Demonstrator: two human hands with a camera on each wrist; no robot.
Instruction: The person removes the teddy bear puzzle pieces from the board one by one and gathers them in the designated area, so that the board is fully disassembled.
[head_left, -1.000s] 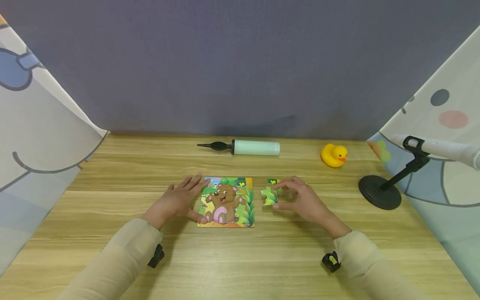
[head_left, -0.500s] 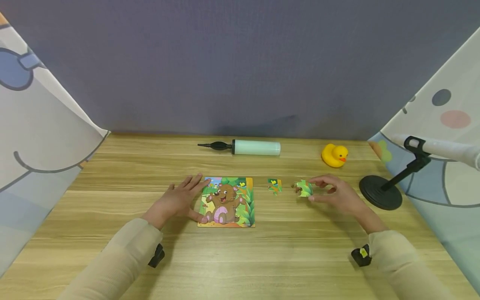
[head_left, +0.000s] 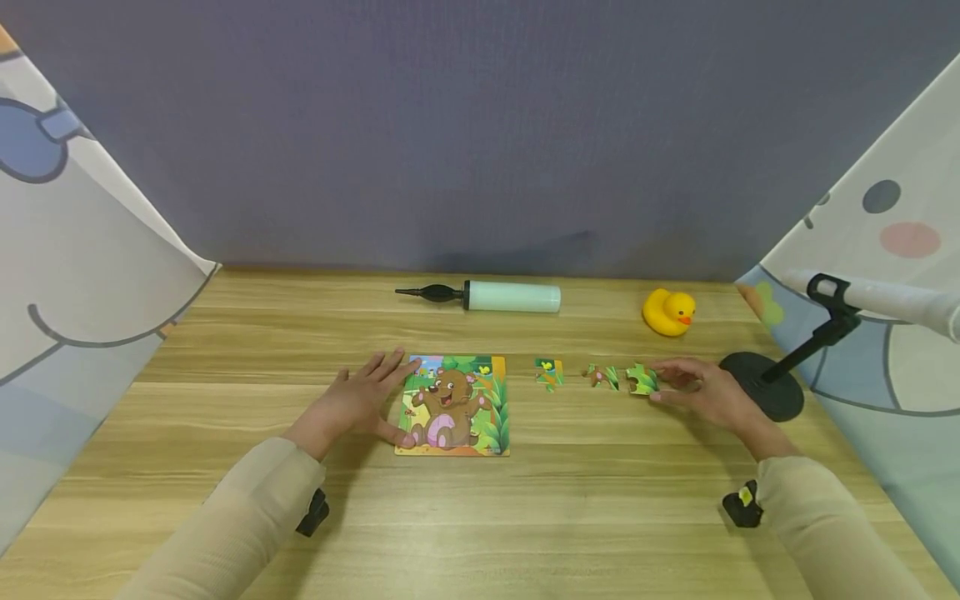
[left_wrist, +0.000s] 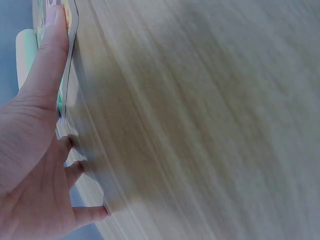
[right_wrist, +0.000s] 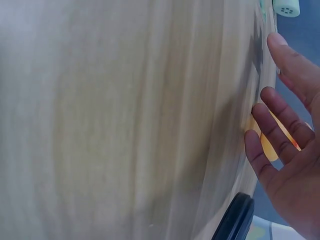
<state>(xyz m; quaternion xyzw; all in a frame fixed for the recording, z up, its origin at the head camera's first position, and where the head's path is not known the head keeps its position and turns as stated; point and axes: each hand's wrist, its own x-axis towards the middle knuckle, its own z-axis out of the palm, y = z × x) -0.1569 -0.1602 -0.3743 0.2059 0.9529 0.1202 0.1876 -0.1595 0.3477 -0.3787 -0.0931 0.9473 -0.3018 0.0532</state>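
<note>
A square bear-picture puzzle board (head_left: 491,417) lies flat on the table, left of centre. My left hand (head_left: 352,404) rests at its left side with fingers spread; in the left wrist view the thumb (left_wrist: 47,60) lies over the board's edge. To the right, my right hand (head_left: 701,393) pinches the right edge of a green leafy puzzle piece (head_left: 642,379) between thumb and fingers. A brown and green puzzle piece (head_left: 602,377) lies just left of it. Nearer the board sits a puzzle piece with a yellow bird (head_left: 550,373).
A pale green hand pump (head_left: 513,296) with a black nozzle lies along the back. A yellow rubber duck (head_left: 669,312) stands behind the right hand. The round black base (head_left: 750,383) of a stand is close to that hand's right. Patterned panels flank the table.
My right hand has moved rightward with the green leafy piece, past the brown and green piece, which it had partly covered. The bird piece has come into full view. My left hand stays put.
</note>
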